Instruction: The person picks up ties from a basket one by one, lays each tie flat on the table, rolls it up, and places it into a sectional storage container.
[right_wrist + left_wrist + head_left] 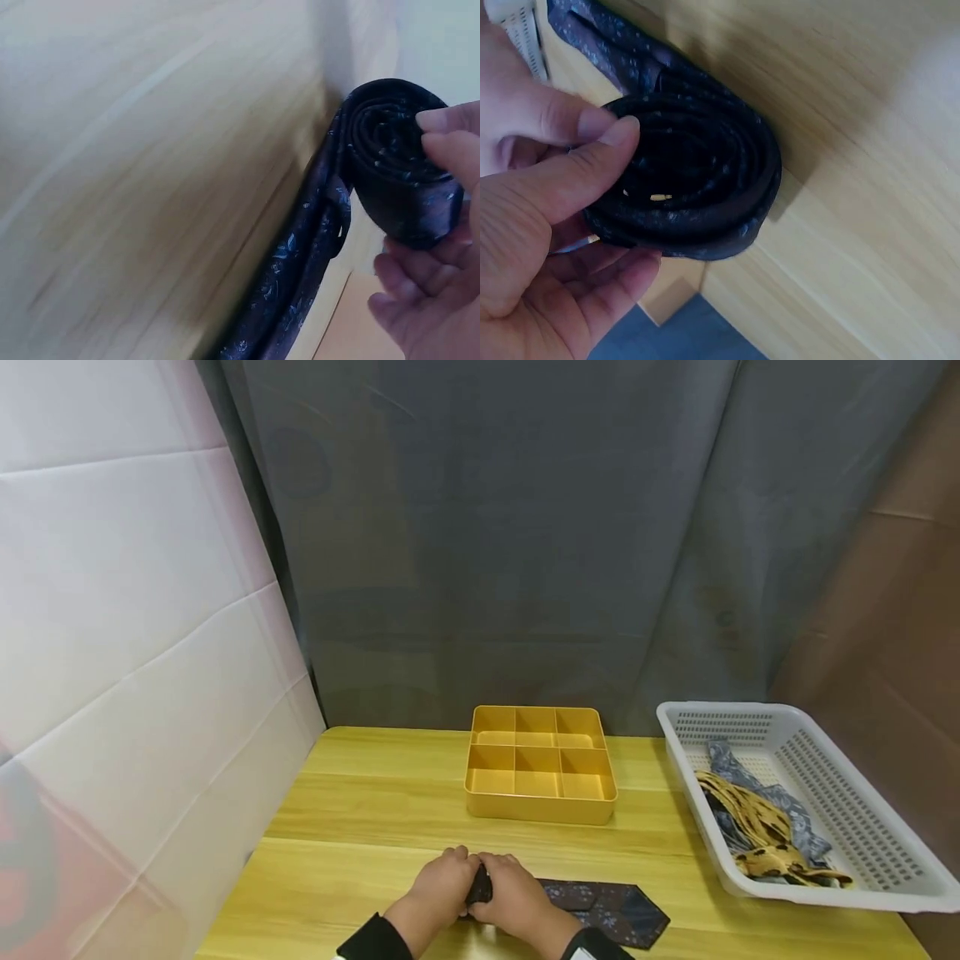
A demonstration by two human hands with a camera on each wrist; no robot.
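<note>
I see the tie (600, 906) half rolled near the table's (360, 810) front edge; left hand (438, 889) and right hand (513, 897) pinch the roll (694, 187). Bare wood separates them from the yellow tray (540, 764); basket (862, 827) sits at right edge.

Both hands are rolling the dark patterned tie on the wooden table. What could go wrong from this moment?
1. The rolled part of the dark patterned necktie is held only by the fingers of the left hand and the right hand; if the grip loosens, the coil may spring open.
2. The unrolled wide end lies close to the front edge of the light wooden table and might slip off, pulling the roll crooked.
</note>
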